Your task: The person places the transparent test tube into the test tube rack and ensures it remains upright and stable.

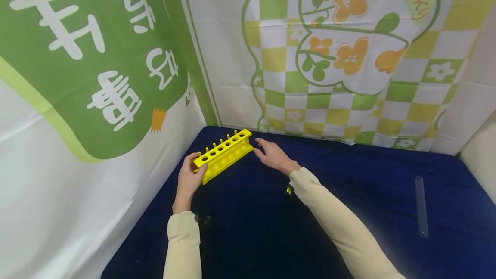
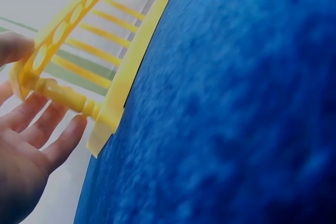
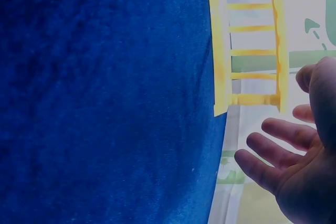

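A yellow test tube rack stands on the dark blue cloth, its row of round holes on top and a row of short pegs along the far side. No tube shows in its holes. My left hand grips the rack's left end; in the left wrist view the fingers lie about the end post and the thumb is at the top bar. My right hand is just off the rack's right end, its fingers loosely spread and holding nothing. The right wrist view shows a gap between those fingers and the rack.
A clear test tube lies on the blue cloth far to the right. White cloth hangings with green and yellow prints, a left one and a back one, enclose the table behind and at the left.
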A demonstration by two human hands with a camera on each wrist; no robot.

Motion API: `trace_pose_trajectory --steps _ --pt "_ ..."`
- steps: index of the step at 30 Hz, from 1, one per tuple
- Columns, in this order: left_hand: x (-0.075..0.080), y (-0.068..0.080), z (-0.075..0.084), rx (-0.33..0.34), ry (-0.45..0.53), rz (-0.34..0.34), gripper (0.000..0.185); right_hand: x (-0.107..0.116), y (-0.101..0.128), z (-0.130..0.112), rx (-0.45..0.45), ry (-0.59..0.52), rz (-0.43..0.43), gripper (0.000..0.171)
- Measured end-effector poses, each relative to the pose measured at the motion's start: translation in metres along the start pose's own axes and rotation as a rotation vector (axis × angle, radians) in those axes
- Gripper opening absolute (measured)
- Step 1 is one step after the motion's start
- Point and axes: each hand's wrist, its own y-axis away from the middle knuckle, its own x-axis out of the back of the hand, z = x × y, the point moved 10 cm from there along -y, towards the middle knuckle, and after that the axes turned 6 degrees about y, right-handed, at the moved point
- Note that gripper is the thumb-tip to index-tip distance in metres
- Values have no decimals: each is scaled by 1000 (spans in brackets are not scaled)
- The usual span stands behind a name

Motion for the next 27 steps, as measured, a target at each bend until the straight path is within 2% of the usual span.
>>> trace_pose_trajectory --steps 5,11,21,27 --pt "3 0 -8 52 3 -28 56 -3 -2 3 -16 12 -10 55" --pt "3 0 -11 62 25 -52 58 -2 -4 1 -14 15 -13 55" --pt "10 0 -16 63 36 -32 62 -5 -10 -4 -13 -5 -16 55" --pt "10 -1 -17 78 53 -29 59 -6 -13 1 -27 -8 -1 54"
